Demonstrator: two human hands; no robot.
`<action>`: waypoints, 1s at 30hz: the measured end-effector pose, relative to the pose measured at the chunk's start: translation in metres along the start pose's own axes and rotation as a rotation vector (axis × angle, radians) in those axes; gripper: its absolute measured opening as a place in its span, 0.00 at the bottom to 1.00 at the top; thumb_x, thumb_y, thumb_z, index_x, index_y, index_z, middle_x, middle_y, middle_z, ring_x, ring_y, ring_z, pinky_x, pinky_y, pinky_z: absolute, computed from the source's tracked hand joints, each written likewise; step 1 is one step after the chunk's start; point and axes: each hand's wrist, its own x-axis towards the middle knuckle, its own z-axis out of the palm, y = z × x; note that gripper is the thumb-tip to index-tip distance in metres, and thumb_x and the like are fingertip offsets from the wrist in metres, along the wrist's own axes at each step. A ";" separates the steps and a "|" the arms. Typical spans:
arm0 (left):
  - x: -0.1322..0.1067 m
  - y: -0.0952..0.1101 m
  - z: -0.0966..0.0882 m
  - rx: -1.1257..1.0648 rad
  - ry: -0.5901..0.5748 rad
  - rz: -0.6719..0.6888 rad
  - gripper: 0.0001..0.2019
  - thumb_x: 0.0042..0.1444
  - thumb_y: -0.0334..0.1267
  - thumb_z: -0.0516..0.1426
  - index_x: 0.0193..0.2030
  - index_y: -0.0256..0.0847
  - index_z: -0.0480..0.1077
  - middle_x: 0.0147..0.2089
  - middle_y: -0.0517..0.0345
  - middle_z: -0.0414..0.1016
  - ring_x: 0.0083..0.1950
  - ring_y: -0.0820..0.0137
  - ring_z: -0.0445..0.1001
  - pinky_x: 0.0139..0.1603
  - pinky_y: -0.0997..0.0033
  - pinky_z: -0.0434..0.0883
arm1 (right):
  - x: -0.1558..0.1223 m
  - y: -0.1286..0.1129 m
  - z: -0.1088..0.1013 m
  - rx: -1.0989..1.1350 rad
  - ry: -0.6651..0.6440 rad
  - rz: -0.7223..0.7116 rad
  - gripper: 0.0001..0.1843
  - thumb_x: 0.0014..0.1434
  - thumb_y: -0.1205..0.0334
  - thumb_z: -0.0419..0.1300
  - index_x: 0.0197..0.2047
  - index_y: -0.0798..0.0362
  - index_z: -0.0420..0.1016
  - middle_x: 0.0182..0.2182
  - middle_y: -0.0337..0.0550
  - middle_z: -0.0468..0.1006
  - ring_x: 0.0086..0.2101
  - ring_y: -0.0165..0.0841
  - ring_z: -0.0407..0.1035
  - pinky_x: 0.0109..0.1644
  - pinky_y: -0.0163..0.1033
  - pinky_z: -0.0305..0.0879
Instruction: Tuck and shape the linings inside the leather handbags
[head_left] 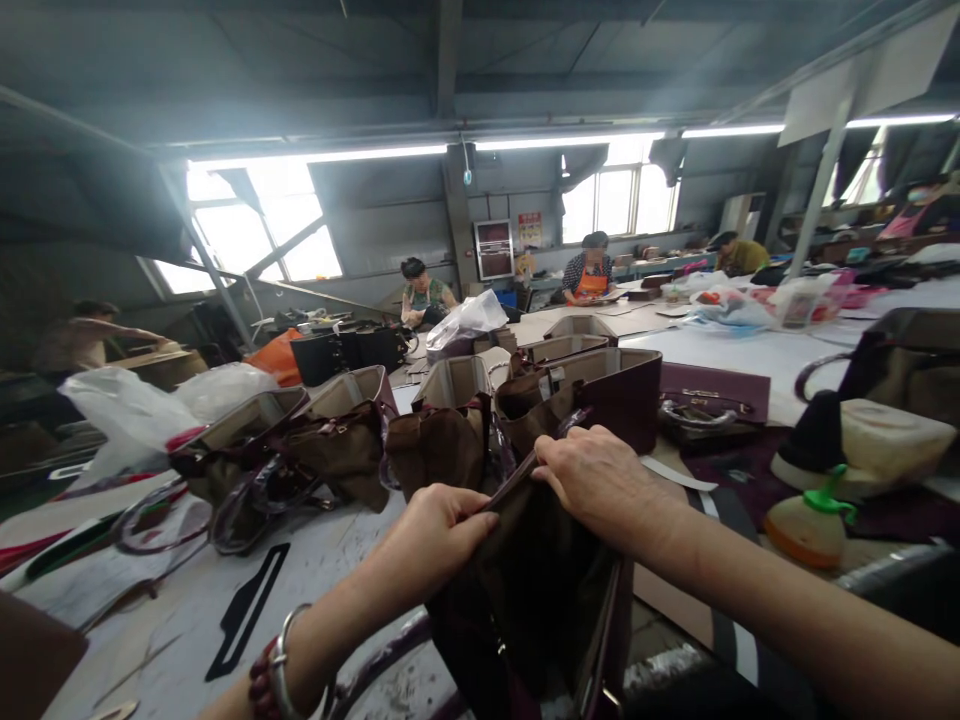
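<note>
The worker's left hand and right hand, each grip pinching the dark-brown fabric lining; right of that lining, a green-spouted translucent plastic bottle.

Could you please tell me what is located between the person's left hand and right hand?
In the head view, an edge of dark brown cloth runs between the left hand and the right hand; both pinch it.

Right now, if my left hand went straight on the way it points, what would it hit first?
Your left hand, pinching the dark cloth, would probably meet your right hand first, though depth is hard to judge here.
</note>
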 end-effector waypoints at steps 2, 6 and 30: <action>0.000 0.000 0.000 -0.006 -0.012 -0.004 0.16 0.48 0.43 0.49 0.30 0.34 0.71 0.22 0.60 0.66 0.22 0.76 0.58 0.20 0.79 0.54 | 0.001 0.001 0.002 -0.009 0.024 0.003 0.05 0.54 0.61 0.55 0.31 0.53 0.67 0.24 0.44 0.73 0.28 0.38 0.68 0.30 0.38 0.54; 0.000 0.004 0.000 -0.022 -0.034 -0.015 0.16 0.48 0.44 0.49 0.30 0.33 0.71 0.22 0.60 0.66 0.21 0.76 0.57 0.19 0.79 0.54 | 0.002 0.003 0.005 -0.008 0.051 0.011 0.07 0.53 0.61 0.56 0.36 0.54 0.65 0.24 0.43 0.74 0.28 0.39 0.69 0.29 0.37 0.53; 0.007 0.022 -0.003 -0.133 -0.156 -0.065 0.13 0.44 0.38 0.53 0.34 0.33 0.71 0.26 0.58 0.69 0.24 0.74 0.63 0.24 0.78 0.61 | 0.013 0.015 0.006 0.178 -0.117 -0.001 0.06 0.54 0.60 0.52 0.30 0.49 0.70 0.26 0.39 0.77 0.29 0.34 0.70 0.28 0.35 0.48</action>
